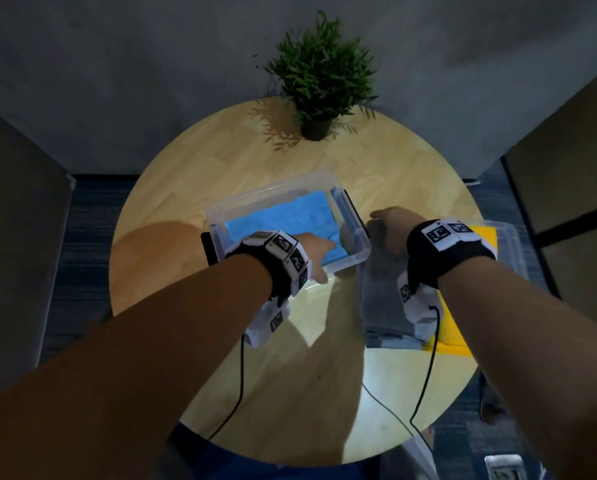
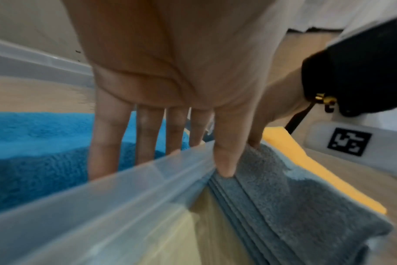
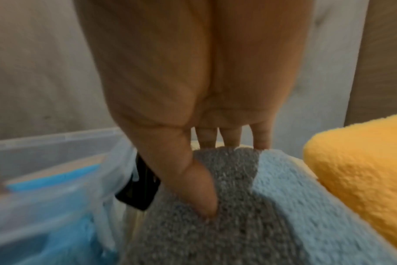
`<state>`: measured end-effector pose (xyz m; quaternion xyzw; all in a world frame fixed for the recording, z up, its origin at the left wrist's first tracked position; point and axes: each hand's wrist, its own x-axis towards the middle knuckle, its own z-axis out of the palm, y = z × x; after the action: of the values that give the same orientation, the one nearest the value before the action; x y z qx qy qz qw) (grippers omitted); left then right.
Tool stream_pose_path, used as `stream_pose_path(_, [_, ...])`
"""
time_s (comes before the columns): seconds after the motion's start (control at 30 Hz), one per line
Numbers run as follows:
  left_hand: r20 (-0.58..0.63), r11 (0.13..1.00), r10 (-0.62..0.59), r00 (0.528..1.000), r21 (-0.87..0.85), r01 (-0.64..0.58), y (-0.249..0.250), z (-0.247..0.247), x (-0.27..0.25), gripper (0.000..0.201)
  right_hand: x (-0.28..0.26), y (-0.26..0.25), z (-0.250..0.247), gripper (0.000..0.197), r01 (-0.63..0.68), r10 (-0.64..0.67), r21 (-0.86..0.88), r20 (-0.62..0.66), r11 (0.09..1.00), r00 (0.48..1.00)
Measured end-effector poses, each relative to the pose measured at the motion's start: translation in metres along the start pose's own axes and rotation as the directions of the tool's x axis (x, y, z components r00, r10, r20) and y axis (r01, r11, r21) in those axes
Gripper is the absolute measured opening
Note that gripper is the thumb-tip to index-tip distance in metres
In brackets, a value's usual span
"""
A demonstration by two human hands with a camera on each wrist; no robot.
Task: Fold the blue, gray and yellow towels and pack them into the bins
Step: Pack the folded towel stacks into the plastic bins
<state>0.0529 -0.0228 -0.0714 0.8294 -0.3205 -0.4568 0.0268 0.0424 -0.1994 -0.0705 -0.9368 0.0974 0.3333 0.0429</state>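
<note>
A clear bin (image 1: 272, 188) sits mid-table with the blue towel (image 1: 279, 220) folded inside. My left hand (image 1: 319, 254) pinches the bin's near wall (image 2: 102, 197), four fingers (image 2: 145, 139) inside over the blue towel (image 2: 38, 143) and the thumb outside. Right of the bin lies the folded gray towel (image 1: 383, 299) on top of the yellow towel (image 1: 451, 327). My right hand (image 1: 390, 230) grips the gray towel's (image 3: 227, 233) far end, thumb pressed on top and fingers (image 3: 229, 139) hooked over its far edge. The yellow towel (image 3: 363, 179) bulges beside it.
A second clear bin (image 1: 508, 244) shows at the right table edge behind the yellow towel. A potted plant (image 1: 319, 81) stands at the back of the round wooden table (image 1: 220, 161). A black latch (image 3: 138, 193) sticks out of the first bin's end. Wrist cables trail over the near tabletop.
</note>
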Motion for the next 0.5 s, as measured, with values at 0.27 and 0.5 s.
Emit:
stream_pose_path(0.27, [-0.028,0.996,-0.083,0.996,-0.039,0.082,-0.025,-0.013,0.012,0.021,0.015,0.011,0.018,0.080,-0.107,0.110,-0.041,0.090,0.993,0.990])
stream_pose_path(0.5, [-0.061,0.996,-0.088,0.994,0.015,0.089,-0.030,-0.018,0.015,0.016,0.009,0.006,0.029,0.038,-0.114,0.105,-0.202,-0.058,0.973,0.993])
